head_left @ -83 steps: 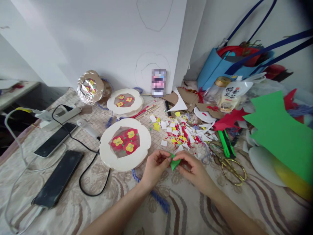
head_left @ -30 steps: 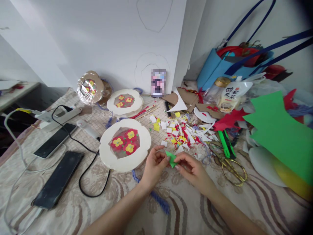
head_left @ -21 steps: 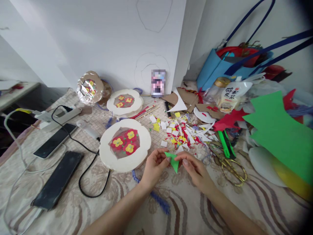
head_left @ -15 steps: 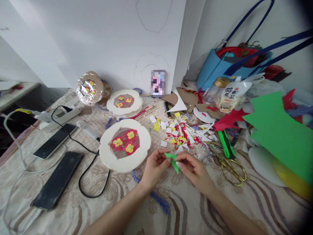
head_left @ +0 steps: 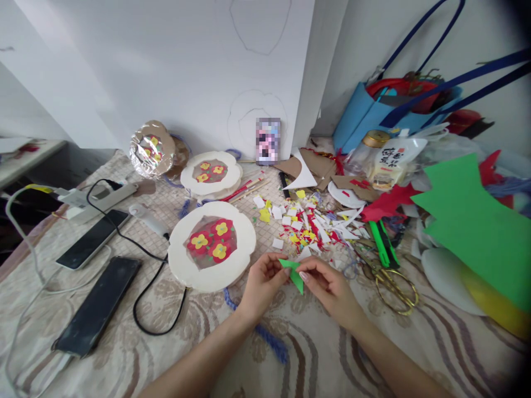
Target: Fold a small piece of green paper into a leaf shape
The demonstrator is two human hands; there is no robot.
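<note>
A small pointed piece of green paper (head_left: pixel 295 276) is held between both hands, just above the patterned tablecloth. My left hand (head_left: pixel 265 280) pinches its left side between thumb and fingers. On its right side, my right hand (head_left: pixel 326 283) grips the edge with closed fingers. Left of the hands lies a white scalloped disc (head_left: pixel 178 249) with red and yellow paper flowers at its centre. Beyond the hands is a pile of red, white and yellow paper scraps (head_left: pixel 309 226).
Gold-handled scissors (head_left: pixel 396 290), a green cutter (head_left: pixel 382 246) and a large green sheet (head_left: pixel 477 221) lie to the right. Two dark phones and cables are at the left. A second flowered disc (head_left: pixel 188 174) and a propped phone (head_left: pixel 268 141) stand behind.
</note>
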